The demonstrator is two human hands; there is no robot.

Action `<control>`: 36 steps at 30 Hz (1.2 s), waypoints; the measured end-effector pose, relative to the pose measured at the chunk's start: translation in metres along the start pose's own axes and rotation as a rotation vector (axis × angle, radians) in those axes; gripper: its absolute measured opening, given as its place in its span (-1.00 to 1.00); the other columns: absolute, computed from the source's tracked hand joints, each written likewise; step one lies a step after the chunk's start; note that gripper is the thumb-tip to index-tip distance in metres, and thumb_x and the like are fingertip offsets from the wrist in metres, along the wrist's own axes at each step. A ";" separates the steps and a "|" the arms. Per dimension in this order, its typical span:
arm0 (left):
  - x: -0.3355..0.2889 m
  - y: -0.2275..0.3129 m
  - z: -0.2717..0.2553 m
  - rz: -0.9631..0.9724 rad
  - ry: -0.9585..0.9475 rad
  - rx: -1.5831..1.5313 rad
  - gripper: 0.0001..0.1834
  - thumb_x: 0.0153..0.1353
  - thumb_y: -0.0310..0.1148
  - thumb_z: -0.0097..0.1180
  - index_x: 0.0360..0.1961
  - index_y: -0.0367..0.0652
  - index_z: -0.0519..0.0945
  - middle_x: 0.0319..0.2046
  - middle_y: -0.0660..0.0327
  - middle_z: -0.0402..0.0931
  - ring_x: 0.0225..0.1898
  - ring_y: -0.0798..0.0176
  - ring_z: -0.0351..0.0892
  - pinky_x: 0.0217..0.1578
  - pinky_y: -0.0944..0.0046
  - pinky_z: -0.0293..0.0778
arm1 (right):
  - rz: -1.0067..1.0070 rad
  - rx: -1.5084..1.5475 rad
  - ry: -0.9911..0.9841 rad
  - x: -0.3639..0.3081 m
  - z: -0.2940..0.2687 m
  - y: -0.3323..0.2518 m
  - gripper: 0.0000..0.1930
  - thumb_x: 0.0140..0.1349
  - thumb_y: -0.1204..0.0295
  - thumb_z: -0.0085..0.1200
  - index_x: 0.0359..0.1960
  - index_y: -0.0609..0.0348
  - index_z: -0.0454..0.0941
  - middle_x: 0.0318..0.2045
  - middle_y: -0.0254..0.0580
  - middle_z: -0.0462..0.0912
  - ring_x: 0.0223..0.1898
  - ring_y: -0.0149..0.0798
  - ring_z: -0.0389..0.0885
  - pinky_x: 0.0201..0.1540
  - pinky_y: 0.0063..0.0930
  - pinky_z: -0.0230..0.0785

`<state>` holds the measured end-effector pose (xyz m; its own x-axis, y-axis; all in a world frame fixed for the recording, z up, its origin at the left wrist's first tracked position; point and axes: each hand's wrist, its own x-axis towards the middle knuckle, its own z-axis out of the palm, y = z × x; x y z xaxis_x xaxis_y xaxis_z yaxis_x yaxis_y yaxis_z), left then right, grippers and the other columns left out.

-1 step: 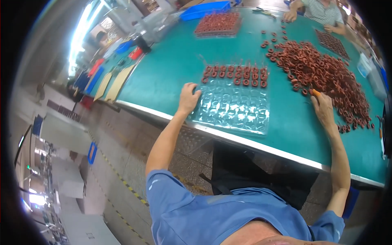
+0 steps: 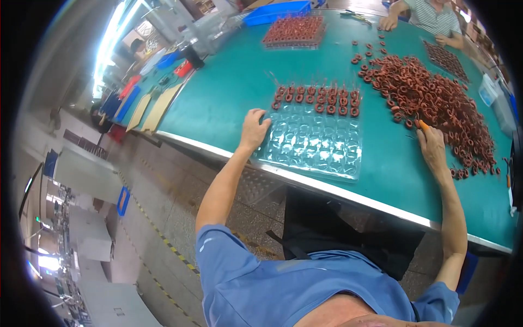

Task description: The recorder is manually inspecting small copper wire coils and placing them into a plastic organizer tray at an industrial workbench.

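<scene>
A clear plastic tray (image 2: 313,144) of moulded pockets lies in front of me. Its far rows hold several red-brown wire-wound rings (image 2: 331,101) with thin leads sticking up; the nearer pockets show bare. My left hand (image 2: 253,131) is at the tray's left edge, its fingers curled in and the thumb close to them. To the right, my right hand (image 2: 432,146) is closed around a small tool with an orange handle (image 2: 424,126). The tool's tip points at the near-left edge of a big heap of the same rings (image 2: 430,92); whether it touches one I cannot make out.
A filled ring tray (image 2: 294,31) stands at the back beside a blue bin (image 2: 277,13). Across the table sits a person (image 2: 436,22), near another dark tray (image 2: 445,60). Loose rings and pliers (image 2: 355,17) lie at the far side. The metal-trimmed table edge (image 2: 305,177) runs before me.
The view has shifted very slightly. Both hands, the tray and the rings keep their places relative to each other.
</scene>
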<state>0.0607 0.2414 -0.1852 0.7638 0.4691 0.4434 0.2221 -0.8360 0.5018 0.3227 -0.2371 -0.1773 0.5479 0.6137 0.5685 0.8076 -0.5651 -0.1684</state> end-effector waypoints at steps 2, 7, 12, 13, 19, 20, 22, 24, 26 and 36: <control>0.003 -0.002 0.001 -0.015 -0.017 -0.017 -0.60 0.11 -0.28 0.15 -0.08 -0.33 0.55 -0.01 -0.07 0.45 0.08 -0.08 0.40 0.12 0.11 0.31 | 0.091 0.017 -0.042 0.002 -0.006 -0.010 -0.64 0.28 0.32 0.06 0.00 0.34 0.47 -0.25 0.02 0.50 -0.18 0.03 0.50 -0.08 -0.26 0.30; 0.011 -0.025 -0.004 0.014 -0.024 0.029 -0.61 0.15 -0.31 0.14 -0.05 -0.35 0.55 0.01 -0.08 0.45 0.10 -0.06 0.40 0.13 0.09 0.30 | -0.027 0.021 -0.098 0.022 -0.007 -0.037 -0.43 0.13 0.21 0.22 0.12 0.28 0.40 -0.14 0.02 0.51 -0.08 0.04 0.49 0.01 -0.14 0.32; 0.017 -0.017 -0.005 -0.010 -0.056 0.017 -0.61 0.14 -0.34 0.15 -0.05 -0.37 0.53 -0.01 -0.03 0.45 0.09 -0.01 0.41 0.13 0.15 0.31 | 0.011 0.104 -0.035 0.020 0.002 -0.021 -0.59 0.19 0.35 0.15 0.04 0.26 0.42 -0.11 0.04 0.52 -0.06 0.04 0.49 -0.02 -0.21 0.37; 0.016 -0.019 -0.012 -0.026 -0.048 0.028 -0.61 0.14 -0.34 0.15 -0.05 -0.37 0.52 -0.01 -0.02 0.45 0.09 0.00 0.41 0.13 0.16 0.31 | 0.002 0.162 -0.016 0.023 0.001 -0.024 -0.61 0.18 0.35 0.16 0.01 0.27 0.44 -0.16 0.00 0.53 -0.09 0.02 0.49 -0.07 -0.21 0.39; 0.007 -0.003 0.006 0.065 0.000 0.002 -0.65 0.11 -0.32 0.15 -0.12 -0.33 0.55 -0.08 -0.06 0.48 0.02 -0.07 0.44 0.06 0.10 0.35 | 0.418 0.367 0.136 0.003 -0.022 -0.023 -0.70 0.34 0.27 0.03 -0.14 0.28 0.62 -0.43 -0.08 0.69 -0.43 -0.37 0.64 -0.39 -0.49 0.45; 0.005 -0.005 0.002 0.072 0.012 -0.027 -0.65 0.10 -0.32 0.15 -0.13 -0.33 0.55 -0.08 -0.06 0.47 0.02 -0.08 0.43 0.06 0.10 0.34 | 0.431 0.453 0.215 0.001 -0.024 -0.022 -0.65 0.37 0.19 -0.02 -0.18 0.26 0.65 -0.55 -0.20 0.63 -0.52 -0.45 0.56 -0.49 -0.56 0.35; -0.004 -0.004 -0.010 0.012 -0.014 0.000 -0.62 0.08 -0.31 0.15 -0.11 -0.34 0.54 -0.06 -0.08 0.44 0.04 -0.09 0.41 0.08 0.10 0.32 | 0.568 0.616 0.255 0.003 -0.030 -0.025 -0.61 0.39 0.15 -0.05 -0.21 0.25 0.66 -0.65 -0.36 0.49 -0.60 -0.54 0.42 -0.57 -0.63 0.23; -0.010 0.005 -0.018 -0.010 0.027 0.053 -0.60 0.09 -0.36 0.15 -0.05 -0.33 0.50 -0.03 -0.10 0.41 0.05 -0.10 0.40 0.09 0.09 0.32 | 0.596 0.826 0.290 0.006 -0.031 -0.022 -0.57 0.41 0.10 -0.10 -0.19 0.26 0.62 -0.60 -0.49 0.39 -0.57 -0.61 0.29 -0.55 -0.69 0.13; 0.002 0.043 -0.023 0.297 0.199 0.210 -0.59 0.11 -0.43 0.13 0.01 -0.31 0.44 -0.03 -0.10 0.40 0.04 -0.11 0.39 0.07 0.07 0.32 | 0.614 0.895 0.196 0.001 -0.046 -0.024 -0.53 0.43 0.05 -0.17 -0.03 0.26 0.53 -0.51 -0.54 0.39 -0.53 -0.64 0.25 -0.50 -0.75 0.10; -0.084 0.266 0.047 0.593 -0.004 -0.213 -0.48 0.13 -0.52 0.13 0.14 -0.40 0.34 0.06 -0.16 0.36 0.03 -0.20 0.42 0.01 0.02 0.38 | 0.848 1.868 -0.172 0.024 -0.025 -0.132 -0.67 0.38 0.43 -0.11 0.07 0.38 0.45 -0.30 -0.30 0.53 -0.26 -0.45 0.48 -0.15 -0.60 0.39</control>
<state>0.0838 -0.0341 -0.1236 0.7222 -0.0577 0.6892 -0.3649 -0.8783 0.3088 0.2236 -0.1620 -0.1215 0.7452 0.6554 -0.1231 -0.4674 0.3815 -0.7975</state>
